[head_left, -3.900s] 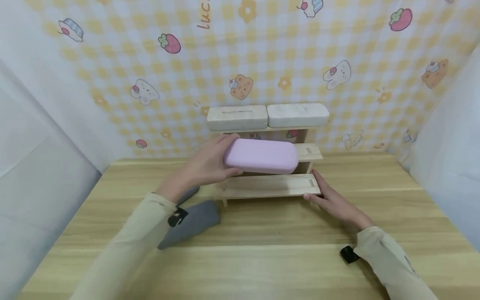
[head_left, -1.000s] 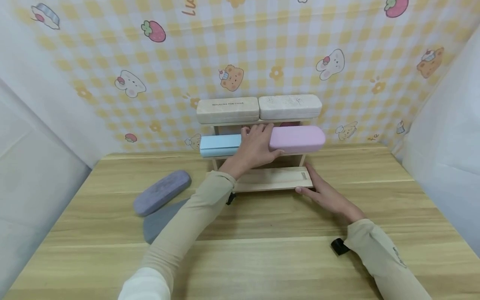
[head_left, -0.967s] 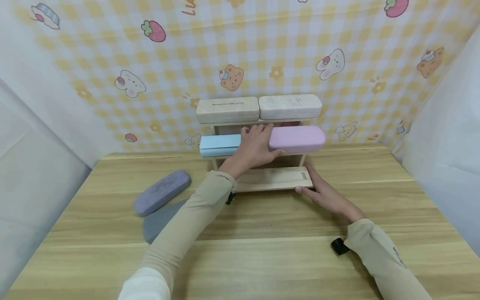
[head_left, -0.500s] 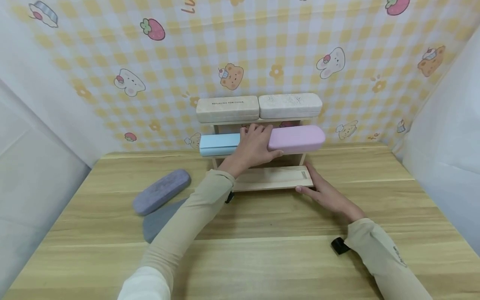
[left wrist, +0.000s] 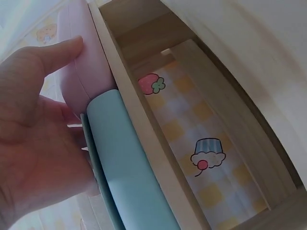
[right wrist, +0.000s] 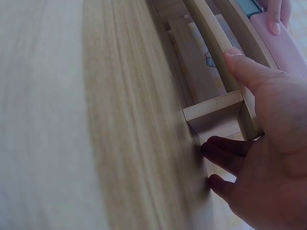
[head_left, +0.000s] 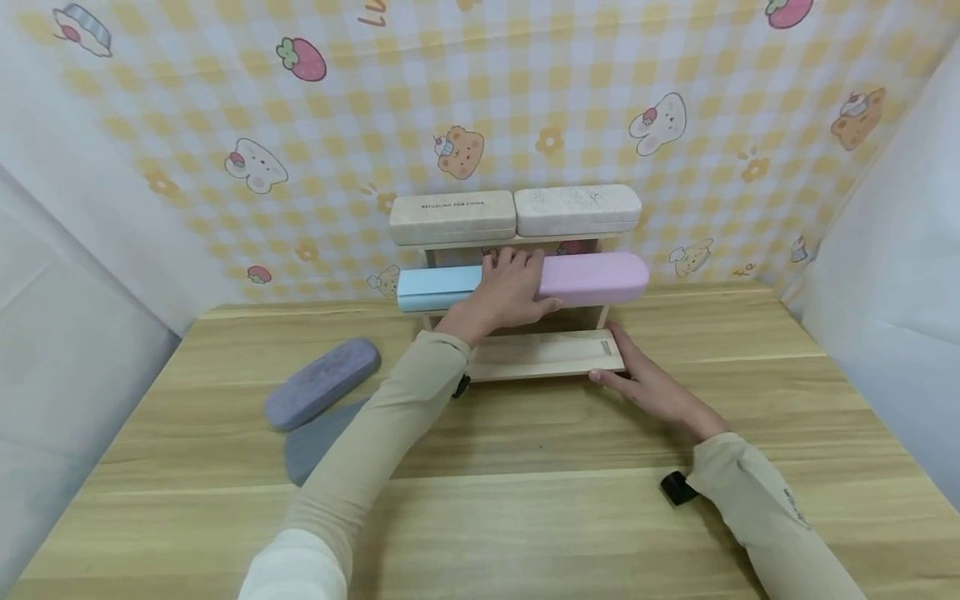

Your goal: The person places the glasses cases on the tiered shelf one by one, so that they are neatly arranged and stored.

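My left hand [head_left: 508,292] grips the left end of a pink glasses case [head_left: 596,279] on the middle tier of a small wooden rack [head_left: 543,354]. In the left wrist view, the thumb presses the case's front; the other fingertips are partly hidden. A light blue glasses case [head_left: 433,288] lies on the same tier, end to end with the pink one and partly covered by the hand. My right hand [head_left: 648,383] holds the right end of the rack's lowest shelf. The right wrist view shows its thumb on the shelf's front edge, other fingers around the end.
A beige glasses case [head_left: 453,218] and a whitish one [head_left: 577,211] fill the top tier. Left on the wooden table [head_left: 562,533] lie a purple-grey case [head_left: 324,383] and a blue-grey case [head_left: 322,442], partly behind the left sleeve. A checked cloth [head_left: 360,125] hangs behind.
Several seconds ago my left hand held the pink case in the air before the rack; it now sits on the middle tier's right. Over the last second both hands have stayed nearly still.
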The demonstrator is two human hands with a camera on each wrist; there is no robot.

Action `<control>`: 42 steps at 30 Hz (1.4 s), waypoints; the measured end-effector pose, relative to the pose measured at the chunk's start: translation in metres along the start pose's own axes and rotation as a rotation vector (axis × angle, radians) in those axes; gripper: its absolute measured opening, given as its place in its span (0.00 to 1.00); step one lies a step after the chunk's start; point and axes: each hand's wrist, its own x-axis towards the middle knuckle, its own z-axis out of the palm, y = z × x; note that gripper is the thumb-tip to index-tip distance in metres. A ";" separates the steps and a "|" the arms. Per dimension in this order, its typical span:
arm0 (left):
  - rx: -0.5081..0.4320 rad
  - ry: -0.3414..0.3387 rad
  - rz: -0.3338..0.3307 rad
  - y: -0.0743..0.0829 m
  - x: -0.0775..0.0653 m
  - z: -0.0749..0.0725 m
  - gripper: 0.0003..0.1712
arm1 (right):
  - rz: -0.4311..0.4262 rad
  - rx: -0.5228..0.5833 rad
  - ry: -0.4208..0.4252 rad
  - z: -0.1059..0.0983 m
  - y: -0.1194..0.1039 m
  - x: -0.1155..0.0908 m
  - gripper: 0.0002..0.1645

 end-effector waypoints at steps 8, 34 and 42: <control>0.018 -0.040 0.003 0.001 0.002 -0.006 0.42 | -0.006 -0.013 0.003 0.000 0.000 0.000 0.52; 0.084 -0.041 0.034 -0.004 -0.002 -0.007 0.48 | -0.011 0.003 0.002 0.000 -0.002 -0.002 0.53; 0.124 0.090 0.019 -0.010 -0.038 -0.015 0.41 | -0.007 -0.011 -0.002 -0.001 -0.001 -0.001 0.53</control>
